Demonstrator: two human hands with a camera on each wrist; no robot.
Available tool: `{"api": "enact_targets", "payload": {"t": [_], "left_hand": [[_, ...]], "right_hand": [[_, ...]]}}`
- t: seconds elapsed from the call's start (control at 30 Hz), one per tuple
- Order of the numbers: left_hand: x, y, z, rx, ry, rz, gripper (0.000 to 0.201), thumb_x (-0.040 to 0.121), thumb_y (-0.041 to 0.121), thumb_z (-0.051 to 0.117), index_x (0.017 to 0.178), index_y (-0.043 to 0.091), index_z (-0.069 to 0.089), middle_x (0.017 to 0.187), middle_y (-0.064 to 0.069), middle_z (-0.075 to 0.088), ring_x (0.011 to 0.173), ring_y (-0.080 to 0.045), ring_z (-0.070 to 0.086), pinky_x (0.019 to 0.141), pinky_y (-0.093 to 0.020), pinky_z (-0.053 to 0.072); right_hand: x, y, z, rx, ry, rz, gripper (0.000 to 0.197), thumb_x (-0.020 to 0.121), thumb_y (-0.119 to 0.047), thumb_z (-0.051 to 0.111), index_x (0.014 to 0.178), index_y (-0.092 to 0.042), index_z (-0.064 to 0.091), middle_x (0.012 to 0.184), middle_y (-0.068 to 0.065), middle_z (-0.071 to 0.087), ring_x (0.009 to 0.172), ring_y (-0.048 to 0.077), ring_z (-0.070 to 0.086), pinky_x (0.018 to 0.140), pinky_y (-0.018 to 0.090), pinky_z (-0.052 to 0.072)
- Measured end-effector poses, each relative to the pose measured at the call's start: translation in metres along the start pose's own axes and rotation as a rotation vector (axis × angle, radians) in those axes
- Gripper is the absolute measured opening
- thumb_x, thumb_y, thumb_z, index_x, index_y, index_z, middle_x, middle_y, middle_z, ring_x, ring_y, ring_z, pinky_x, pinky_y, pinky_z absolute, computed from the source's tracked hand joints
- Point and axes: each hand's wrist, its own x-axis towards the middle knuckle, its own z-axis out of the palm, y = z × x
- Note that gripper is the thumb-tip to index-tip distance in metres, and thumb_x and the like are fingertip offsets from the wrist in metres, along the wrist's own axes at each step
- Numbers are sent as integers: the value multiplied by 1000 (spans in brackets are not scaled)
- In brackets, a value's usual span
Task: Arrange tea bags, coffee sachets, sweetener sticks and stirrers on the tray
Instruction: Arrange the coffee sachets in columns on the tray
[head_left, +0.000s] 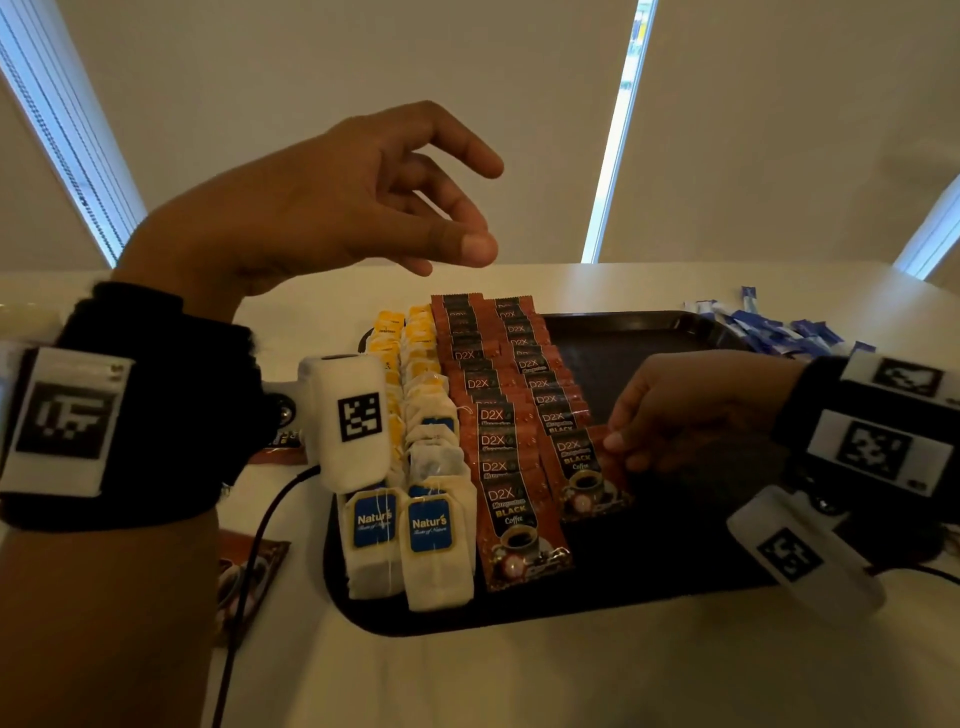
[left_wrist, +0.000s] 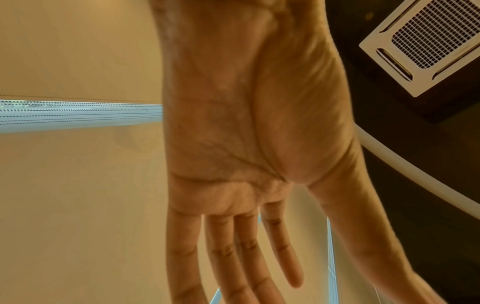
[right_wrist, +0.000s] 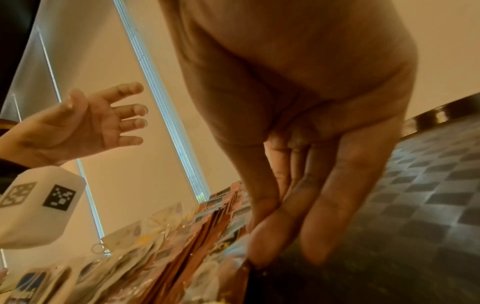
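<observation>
Far left of head view: two loose coffee sachets (head_left: 249, 566) lie on the white table (head_left: 519, 686), lower left of frame, off the tray, prob. not yet sorted.

L hand (head_left: 332, 202) is up in the air, upper left-centre of frame, well above the goods. Fingers loose and spread, holding nothing; the L wrist view shows the palm (left_wrist: 233, 123) bare w/ fingers straight. Likely lifted clear so it doesn't block the rows.

Centre-left: tea bags (head_left: 410, 519) in two overlapped columns on the left part of the dark tray (head_left: 649, 597): yellow-tagged ones farther up the frame, blue "Natur's" tags nearest the camera. Shingled so each tag shows.

Centre: red D2X black coffee sachets (head_left: 498, 441) in two overlapped columns just beside the tea, same shingle layout.

Centre-right: R hand (head_left: 691, 415) low over the tray, at the nearest sachet of the right column (head_left: 582, 467). Fingers (right_wrist: 283, 226) lie fairly straight and close together, tips touching that sachet's right edge; looks like nudging it square w/ the column. Can't tell if thumb pinches it.

Right half of tray is bare, textured surface, room for what's left.

Upper right: blue-white sweetener sticks (head_left: 779, 332) heaped on the table beyond the tray's far corner, not yet arranged. No stirrers seen.
</observation>
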Motion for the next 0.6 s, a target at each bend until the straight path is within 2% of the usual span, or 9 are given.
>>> {"api": "enact_targets", "payload": {"t": [0.1,0.17,0.3,0.5,0.6], "left_hand": [[-1,-1,-2,-2,-7,0,68,53,50,82,113,36,54,96,7,71,89,-11,69,76,-27,58],[-1,-1,-3,-4,-18,0,67,49,51,75,112,37,54,96,9,71,88,-11,69,75,-23,57],[-1,-2,-4,-5,-31,5,68,48,51,74,112,38,54,96,10,71,87,-11,70,74,-22,57],[-3,-2,-4,3,-37,-5,68,48,50,74,112,37,54,96,10,71,87,-11,70,74,-21,57],[-4,-2,-5,5,-27,-10,66,50,49,75,111,37,55,95,10,71,87,-11,69,75,-22,57]], "right_hand": [[3,-3,-2,18,11,-2,4,87,-7,59,90,-6,62,76,4,68,63,9,65,53,22,50],[5,-4,-3,29,14,-11,2,87,-6,59,87,-5,61,67,2,70,57,8,66,50,21,51],[8,-7,-2,9,37,-37,2,84,-8,63,83,-6,61,59,-1,69,53,6,65,54,21,51],[9,-7,2,-61,60,-76,10,82,-16,67,81,-9,60,65,1,68,54,8,65,54,22,53],[8,-9,2,-109,35,-101,13,81,-21,67,80,-10,59,70,1,67,59,10,65,60,25,54]]}}
